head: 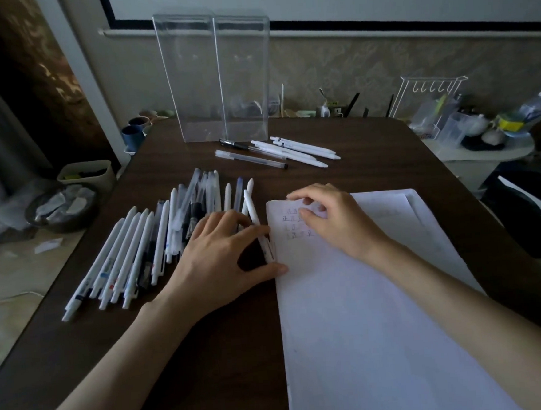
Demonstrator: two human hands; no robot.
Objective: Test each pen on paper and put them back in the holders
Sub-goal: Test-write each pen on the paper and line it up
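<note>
Left grip, centre of the frame: fingers spread and nearly straight, clasping nothing. The forefinger lies across a single white pen and the thumb tip rests on the left edge of the paper. The pen sits just beside that edge, apparently drawn apart from the rest as the next one to try.

Right grip: fingers loosely bent, no pen in it, fingertips resting on the upper left corner of the sheet, probably to steady it. Beneath them are rows of small test marks, confined to that corner so the remainder stays free for later trials.

Left of centre, a fanned pile of pens lies on the dark counter, within reach of the left grip; judged untested.

Above centre, a smaller group of pens lies near the foot of two tall clear holders, well apart from the pile. These are probably already tested and kept separate. The holders appear to contain no pens, so the return step is not yet done.
</note>
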